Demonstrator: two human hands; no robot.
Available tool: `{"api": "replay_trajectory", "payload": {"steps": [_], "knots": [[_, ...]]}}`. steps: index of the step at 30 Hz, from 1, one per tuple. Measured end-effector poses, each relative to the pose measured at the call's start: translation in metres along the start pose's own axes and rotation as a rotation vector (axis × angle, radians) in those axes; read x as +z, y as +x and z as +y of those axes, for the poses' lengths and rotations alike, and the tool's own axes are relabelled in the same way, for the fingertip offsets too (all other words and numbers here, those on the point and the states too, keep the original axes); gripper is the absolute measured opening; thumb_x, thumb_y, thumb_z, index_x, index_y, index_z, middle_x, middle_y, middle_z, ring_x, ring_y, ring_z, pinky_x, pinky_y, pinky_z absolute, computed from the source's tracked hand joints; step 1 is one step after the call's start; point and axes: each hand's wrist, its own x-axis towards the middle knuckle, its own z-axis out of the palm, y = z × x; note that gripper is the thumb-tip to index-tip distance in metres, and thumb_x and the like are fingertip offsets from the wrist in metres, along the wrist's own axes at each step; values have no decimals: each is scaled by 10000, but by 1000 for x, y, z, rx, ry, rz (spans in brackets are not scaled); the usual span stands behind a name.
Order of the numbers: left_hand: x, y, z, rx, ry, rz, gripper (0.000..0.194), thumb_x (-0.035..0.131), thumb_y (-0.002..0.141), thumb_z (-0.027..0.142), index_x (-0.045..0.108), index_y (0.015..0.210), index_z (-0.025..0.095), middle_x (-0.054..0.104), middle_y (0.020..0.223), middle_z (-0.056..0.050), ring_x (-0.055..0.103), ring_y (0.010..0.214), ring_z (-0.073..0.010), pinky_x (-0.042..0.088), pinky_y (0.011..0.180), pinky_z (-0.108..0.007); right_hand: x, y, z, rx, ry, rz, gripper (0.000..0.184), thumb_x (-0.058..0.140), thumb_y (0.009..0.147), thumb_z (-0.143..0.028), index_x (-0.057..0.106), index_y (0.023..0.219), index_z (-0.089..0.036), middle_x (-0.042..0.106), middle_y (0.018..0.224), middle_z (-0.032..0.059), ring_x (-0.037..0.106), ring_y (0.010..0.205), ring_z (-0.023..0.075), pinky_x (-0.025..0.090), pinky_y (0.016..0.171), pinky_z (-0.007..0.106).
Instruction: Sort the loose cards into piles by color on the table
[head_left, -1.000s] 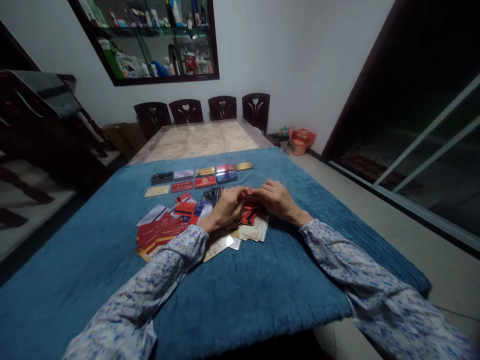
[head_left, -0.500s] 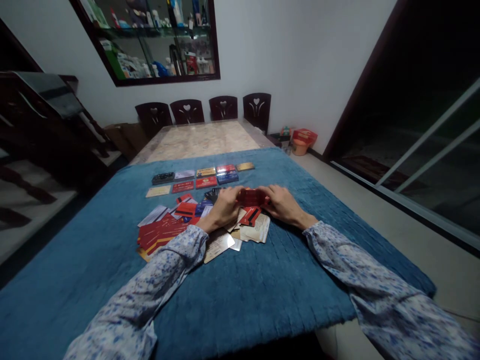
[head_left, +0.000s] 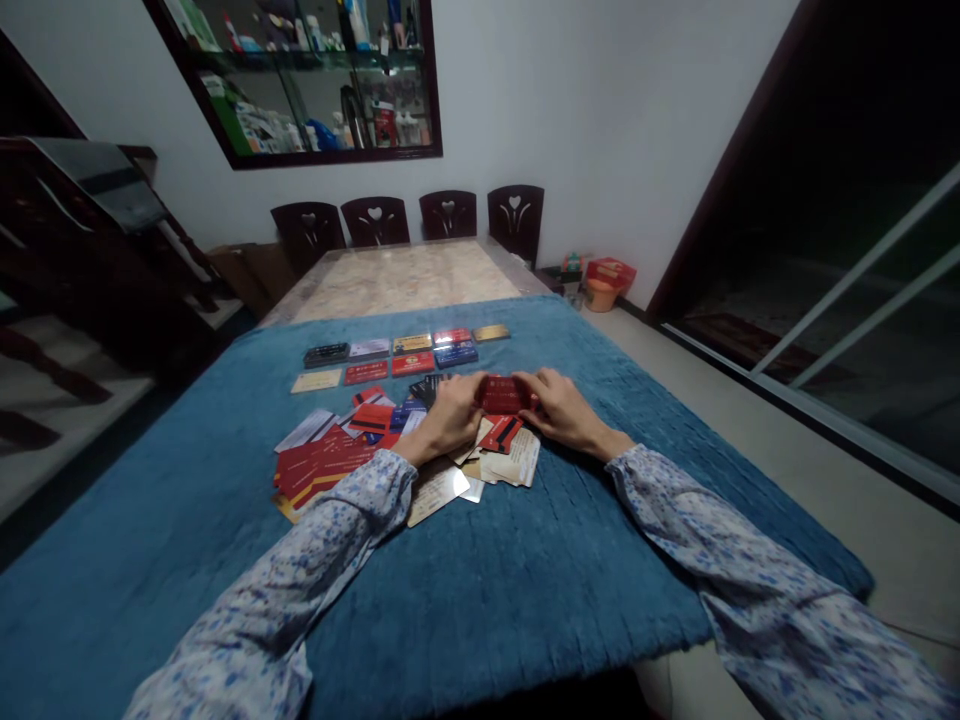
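Between my two hands is a dark red card [head_left: 505,394], gripped at its short ends; whether more cards lie behind it I cannot tell. My left hand [head_left: 456,408] is closed on its left end and my right hand [head_left: 556,405] on its right end. Just below lie cream cards [head_left: 514,463] with a red black-striped card [head_left: 500,434] on top. To the left spreads a loose heap of dark red cards [head_left: 322,458], with white, blue and black ones mixed in. Farther back, sorted stacks stand in rows, among them a red stack [head_left: 413,363] and a black stack [head_left: 326,355].
A blue cloth [head_left: 525,570] covers the near part of the table, and bare marble top [head_left: 405,272] shows beyond it. Several dark chairs [head_left: 448,214] line the far end. An orange bucket [head_left: 600,294] stands on the floor at the right.
The red card between my hands has tilted, so its printed face now shows more plainly. My hands have hardly moved, and the heap and stacks look the same.
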Motion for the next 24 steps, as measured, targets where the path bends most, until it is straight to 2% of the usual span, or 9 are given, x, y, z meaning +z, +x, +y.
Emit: {"api": "replay_trajectory", "payload": {"steps": [4, 11, 18, 24], "knots": [[1, 0, -1, -5, 7, -4, 556, 552, 813, 124, 538, 1369, 133, 690, 1189, -167, 613, 1066, -306, 487, 940, -459, 0, 0, 2, -13, 6, 7, 575, 632, 903, -290, 476, 1452, -217, 627, 1144, 153, 583, 995, 299, 476, 830, 439], [1, 1, -4, -24, -9, -18, 473, 571, 811, 139, 581, 1285, 136, 696, 1119, -157, 618, 1002, -303, 504, 920, -452, -3, 0, 6, -17, 21, -1, 537, 626, 884, -288, 522, 1394, -156, 670, 1160, 183, 585, 1042, 324, 484, 863, 466], [-1, 1, -9, -44, -40, -40, 433, 612, 808, 164, 608, 1241, 160, 697, 1073, -126, 630, 995, -286, 510, 906, -430, -5, 0, 11, -25, 39, -16, 507, 662, 872, -321, 575, 1350, -175, 701, 1144, 158, 592, 1023, 314, 488, 842, 444], [-4, 1, -15, -36, -99, -75, 426, 640, 840, 216, 595, 1259, 158, 690, 1115, -118, 632, 1001, -258, 503, 908, -407, -7, 1, 14, -18, 71, -57, 454, 672, 889, -366, 604, 1300, -188, 705, 1130, 135, 585, 983, 293, 482, 826, 429]]}}
